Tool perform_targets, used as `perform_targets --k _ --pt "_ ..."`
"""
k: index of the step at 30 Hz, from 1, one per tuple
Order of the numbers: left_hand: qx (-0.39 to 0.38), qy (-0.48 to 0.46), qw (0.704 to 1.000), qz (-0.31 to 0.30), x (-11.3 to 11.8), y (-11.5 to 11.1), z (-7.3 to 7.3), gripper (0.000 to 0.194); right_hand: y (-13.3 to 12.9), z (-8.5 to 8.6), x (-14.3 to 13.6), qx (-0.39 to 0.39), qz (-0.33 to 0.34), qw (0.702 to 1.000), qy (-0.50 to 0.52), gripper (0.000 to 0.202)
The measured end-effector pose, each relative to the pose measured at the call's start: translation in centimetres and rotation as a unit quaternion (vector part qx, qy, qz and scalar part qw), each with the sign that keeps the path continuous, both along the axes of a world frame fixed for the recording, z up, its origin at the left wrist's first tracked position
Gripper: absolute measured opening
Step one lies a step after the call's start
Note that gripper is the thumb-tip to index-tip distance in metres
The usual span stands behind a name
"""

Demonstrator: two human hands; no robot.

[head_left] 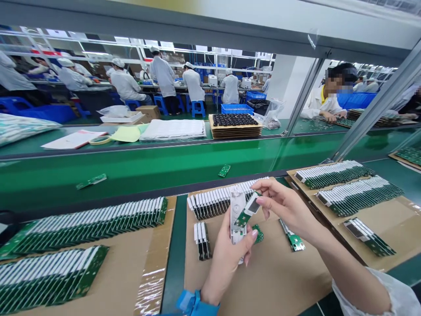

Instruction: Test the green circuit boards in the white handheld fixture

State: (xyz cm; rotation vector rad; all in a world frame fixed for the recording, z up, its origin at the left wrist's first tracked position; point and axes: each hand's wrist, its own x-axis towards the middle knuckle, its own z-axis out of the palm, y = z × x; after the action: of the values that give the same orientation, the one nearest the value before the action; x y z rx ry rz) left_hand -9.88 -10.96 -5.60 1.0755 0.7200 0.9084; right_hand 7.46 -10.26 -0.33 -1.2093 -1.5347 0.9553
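Observation:
My left hand (226,250) is wrapped round a long white plastic housing (237,202), its inner side towards me. Between thumb and fingertips, my right hand (286,206) pinches a green circuit board with a grey screen (252,204). That board is tilted over the housing, its lower end against or just above it; contact is unclear. Behind my left fingers a piece of green circuit board (258,233) shows. Beneath both hands lies a cardboard sheet (269,281), bearing a row of white-edged boards (210,204), a short stack (201,240) and some loose boards (294,241).
Cardboard sheets with rows of boards lie at left (154,263) and right (394,210). Beyond is a green belt (164,162) carrying two boards. A slanted metal post (358,105) stands at right. A co-worker (324,103) handles boards across the line.

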Motion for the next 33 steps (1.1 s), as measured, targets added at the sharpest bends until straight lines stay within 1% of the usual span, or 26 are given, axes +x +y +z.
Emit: perform_targets --k 3,8,10,13,16,18,20,23,27,33 --pt "-0.006 0.012 1.0 0.004 0.1 -0.2 0.1 0.056 0.7 0.1 -0.4 -0.006 0.01 1.0 -0.015 0.022" --pt "-0.016 0.008 1.0 -0.01 0.1 -0.5 0.5 0.044 1.3 0.3 -1.1 -0.002 0.003 0.998 -0.063 0.018" --pt "-0.019 -0.004 1.0 -0.008 0.2 -0.6 0.5 0.041 1.2 0.3 -1.5 0.017 -0.011 0.996 -0.083 0.017" --pt "-0.017 -0.015 1.0 -0.009 0.3 -0.8 0.5 0.038 0.8 0.1 -2.1 0.063 -0.046 0.987 -0.139 0.016" --pt "-0.021 -0.015 1.0 0.001 0.5 -0.9 0.5 0.034 0.3 -0.2 -2.5 0.09 -0.067 0.978 -0.175 0.019" --pt "-0.031 -0.017 0.999 0.013 0.5 -0.9 0.6 0.031 0.0 -0.7 -2.5 0.104 -0.053 0.977 -0.178 0.026" --pt "-0.041 -0.023 0.999 0.022 0.5 -0.9 0.5 0.028 -0.2 -1.1 -2.4 0.109 -0.023 0.977 -0.18 0.035" --pt "-0.046 -0.033 0.998 0.017 0.4 -0.8 0.2 0.026 -0.3 -1.5 -2.2 0.097 0.003 0.979 -0.178 0.042" --pt "-0.048 -0.04 0.998 0.012 0.4 -0.7 -0.2 0.023 -0.4 -1.5 -2.1 0.079 0.007 0.984 -0.16 0.043" --pt "-0.049 -0.036 0.998 0.011 0.4 -0.7 -0.1 0.025 -0.3 -1.6 -2.2 0.073 0.004 0.989 -0.129 0.043"
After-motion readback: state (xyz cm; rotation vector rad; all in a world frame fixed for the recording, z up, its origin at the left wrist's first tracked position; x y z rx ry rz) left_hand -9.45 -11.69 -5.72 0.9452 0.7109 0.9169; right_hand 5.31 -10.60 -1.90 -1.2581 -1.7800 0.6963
